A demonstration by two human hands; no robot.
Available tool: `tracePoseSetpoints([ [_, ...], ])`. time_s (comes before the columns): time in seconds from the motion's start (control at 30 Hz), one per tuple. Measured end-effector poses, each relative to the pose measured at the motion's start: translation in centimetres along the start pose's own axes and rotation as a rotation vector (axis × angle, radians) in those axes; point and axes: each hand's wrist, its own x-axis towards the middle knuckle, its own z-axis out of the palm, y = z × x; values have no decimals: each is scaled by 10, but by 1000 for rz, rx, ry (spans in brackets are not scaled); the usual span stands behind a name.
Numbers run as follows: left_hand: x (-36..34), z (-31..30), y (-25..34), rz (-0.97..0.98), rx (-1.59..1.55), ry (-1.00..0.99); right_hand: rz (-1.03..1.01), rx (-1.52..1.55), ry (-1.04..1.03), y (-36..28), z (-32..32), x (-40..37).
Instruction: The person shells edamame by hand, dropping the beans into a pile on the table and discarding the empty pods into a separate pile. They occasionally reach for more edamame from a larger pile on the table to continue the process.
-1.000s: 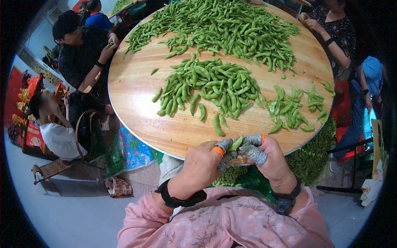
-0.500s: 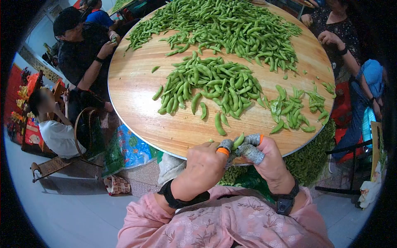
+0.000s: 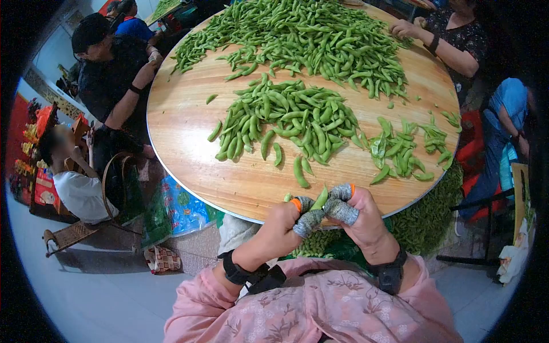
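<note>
At the near edge of the round table, a green edamame pod [image 3: 321, 198] is pinched between my two hands. My left hand [image 3: 280, 224] grips it with thumb and finger, both in grey knitted finger covers, one with an orange band. From the other side, the covered thumb and finger of my right hand [image 3: 361, 216] close on the same pod, partly hiding it. Just beyond my hands, a single pod [image 3: 300, 172] lies near a small heap of edamame pods [image 3: 286, 114]. Some looser pods and flattened husks [image 3: 397, 150] are on the right.
A large pile of pods [image 3: 309, 43] covers the far part of the wooden table [image 3: 189, 143]. Below the right rim is a mass of green husks [image 3: 429, 214]; shelled beans [image 3: 314, 243] are under my hands. Other people sit left and right; one person's hand [image 3: 405, 30] reaches the pile.
My left hand has turned and shifted slightly left, and the pod between my hands now stands more upright. The person at the right has reached a hand onto the large pile.
</note>
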Motion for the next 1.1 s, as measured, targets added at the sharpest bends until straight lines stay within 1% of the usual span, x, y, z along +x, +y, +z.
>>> tracePoseSetpoints([
  [0.03, 1, -2, 2, 39, -212, -37, -2, 1, 1, -1, 0, 0],
  [0.07, 0, -1, 5, 43, -208, -40, 2, -8, -1, -2, 1, 0],
  [0.13, -4, 6, 11, 63, 273, 167, 7, -18, -4, -4, 2, -1],
  [0.17, -3, 5, 11, 63, 273, 168, -6, -64, 26, -5, 3, -2],
  [0.23, 1, 2, 10, 285, 448, 260, -21, -111, 55, -7, 4, -3],
  [0.33, 1, 3, 5, 301, 403, 278, -10, -123, -2, -9, 7, -2],
  [0.37, 1, 4, 5, 302, 404, 277, -44, -121, -4, -5, 6, -2],
  [0.43, 0, 8, 5, 132, 97, 302, -78, -120, -7, -3, 5, -1],
  [0.47, 0, 7, 7, 132, 98, 302, -102, -172, -25, -3, 5, -1],
  [0.53, 0, 5, 12, 15, -162, 294, -127, -223, -44, -2, 3, 1],
  [0.57, 0, 4, 11, 15, -162, 295, -169, -258, -78, -2, 3, 2],
  [0.6, 0, 4, 9, 22, -240, 291, -212, -293, -112, -2, 1, 2],
  [0.63, 0, 4, 7, 28, -318, 286, -212, -293, -112, -1, 0, 3],
  [0.67, 0, 6, 3, 28, -318, 286, -247, -299, -133, 0, -1, 4],
  [0.7, -1, 8, -1, -49, -491, 261, -283, -306, -154, 0, -3, 4],
  [0.73, -1, 10, -3, -125, -665, 234, -284, -307, -153, 0, -4, 5],
  [0.77, -1, 9, -2, -124, -665, 233, -241, -238, -158, 0, -5, 5],
  [0.8, -2, 8, 2, -219, -762, 191, -198, -169, -163, 0, -6, 5],
  [0.83, -2, 7, 3, -315, -856, 148, -200, -169, -163, -1, -7, 4],
  [0.87, -3, 6, 3, -312, -856, 147, -149, -160, -149, -3, -7, 3],
  [0.9, -2, 4, 2, -245, -797, 118, -99, -150, -135, -4, -7, 2],
  [0.93, -2, 4, 2, -181, -738, 90, -100, -150, -134, -6, -6, 2],
  [0.97, -1, 5, 5, -181, -738, 90, -79, -192, -82, -7, -3, 2],
  [1.0, 2, 6, 9, -82, -506, 139, -58, -233, -31, -8, -1, 1],
  [1.03, 4, 7, 12, 15, -273, 186, -58, -233, -31, -11, 2, 0],
  [1.1, 5, 5, 7, 2, -264, 158, -36, -335, 6, -16, 6, -1],
])
